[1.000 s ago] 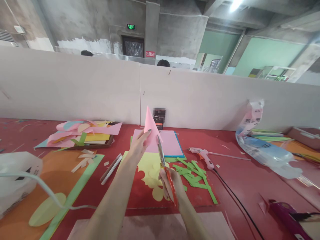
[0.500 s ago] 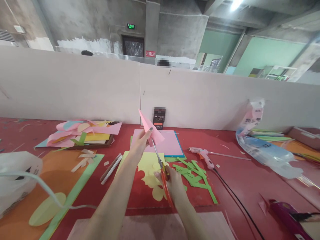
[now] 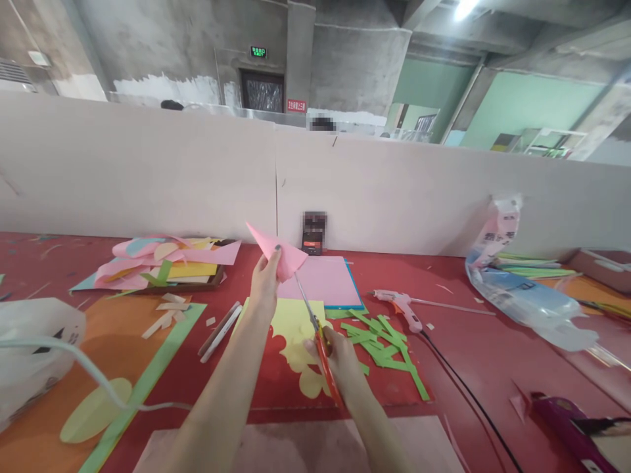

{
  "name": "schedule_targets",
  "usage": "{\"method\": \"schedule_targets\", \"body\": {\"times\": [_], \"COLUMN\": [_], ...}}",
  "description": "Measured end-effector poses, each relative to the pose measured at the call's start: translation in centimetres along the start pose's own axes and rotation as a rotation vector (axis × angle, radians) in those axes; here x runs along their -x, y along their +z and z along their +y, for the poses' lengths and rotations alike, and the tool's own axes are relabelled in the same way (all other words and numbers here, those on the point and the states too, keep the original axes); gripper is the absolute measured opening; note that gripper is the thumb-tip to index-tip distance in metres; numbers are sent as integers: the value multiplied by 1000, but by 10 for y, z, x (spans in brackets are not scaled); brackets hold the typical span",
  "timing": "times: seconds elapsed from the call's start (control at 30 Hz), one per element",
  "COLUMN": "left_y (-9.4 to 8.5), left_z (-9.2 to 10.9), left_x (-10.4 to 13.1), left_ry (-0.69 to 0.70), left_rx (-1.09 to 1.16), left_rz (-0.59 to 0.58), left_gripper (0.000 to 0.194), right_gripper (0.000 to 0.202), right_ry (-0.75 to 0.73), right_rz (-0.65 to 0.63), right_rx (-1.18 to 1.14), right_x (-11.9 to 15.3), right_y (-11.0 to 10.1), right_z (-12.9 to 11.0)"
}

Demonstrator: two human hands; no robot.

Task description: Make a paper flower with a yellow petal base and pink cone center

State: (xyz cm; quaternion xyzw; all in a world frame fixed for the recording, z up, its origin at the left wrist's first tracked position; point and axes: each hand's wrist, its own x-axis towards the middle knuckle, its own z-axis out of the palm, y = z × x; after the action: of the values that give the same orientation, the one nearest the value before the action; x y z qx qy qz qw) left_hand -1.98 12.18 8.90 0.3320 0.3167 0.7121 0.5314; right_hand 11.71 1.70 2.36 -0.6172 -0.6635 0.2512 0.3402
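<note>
R hand [image 3: 341, 361] wrapped round the handles of the scissors [image 3: 315, 323]; exact finger placement hidden. Prob. stiff & heavier than the paper, so grip at handles. Blades aim fwd at the pink paper [image 3: 290, 257], tips at its lower edge, can't tell if touching. Paper's up in the air, pinched btwn thumb & fingers of L hand [image 3: 265, 286]. Should be light, creases easily; hold mid-body, clear of blades. Below: yellow cutouts [image 3: 296, 355], green strips [image 3: 394, 365] to R, loose, easily knocked. Pens [image 3: 223, 332] off L; glue gun [image 3: 401, 303] farther R, cord [image 3: 451, 368] could snag. Beyond: phone [image 3: 312, 244] by white wall [image 3: 419, 197], which limits fwd reach.
</note>
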Motion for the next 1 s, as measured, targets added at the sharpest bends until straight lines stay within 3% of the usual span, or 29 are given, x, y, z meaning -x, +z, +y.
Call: {"method": "schedule_targets", "body": {"times": [0.23, 0.53, 1.0], "left_y": [0, 10, 10], "left_z": [-6, 4, 6], "left_x": [-1, 9, 11], "left_ry": [-47, -28, -41], "left_rx": [-229, -364, -276], "left_rz": [-45, -66, -16], "left_gripper": [38, 39, 26], "right_gripper": [32, 30, 41], "right_ry": [-17, 13, 38], "right_rz": [-28, -50, -45], "right_rx": [-267, -315, -305], "right_x": [-1, -2, -2], "right_y": [4, 4, 2], "right_z": [6, 3, 2]}}
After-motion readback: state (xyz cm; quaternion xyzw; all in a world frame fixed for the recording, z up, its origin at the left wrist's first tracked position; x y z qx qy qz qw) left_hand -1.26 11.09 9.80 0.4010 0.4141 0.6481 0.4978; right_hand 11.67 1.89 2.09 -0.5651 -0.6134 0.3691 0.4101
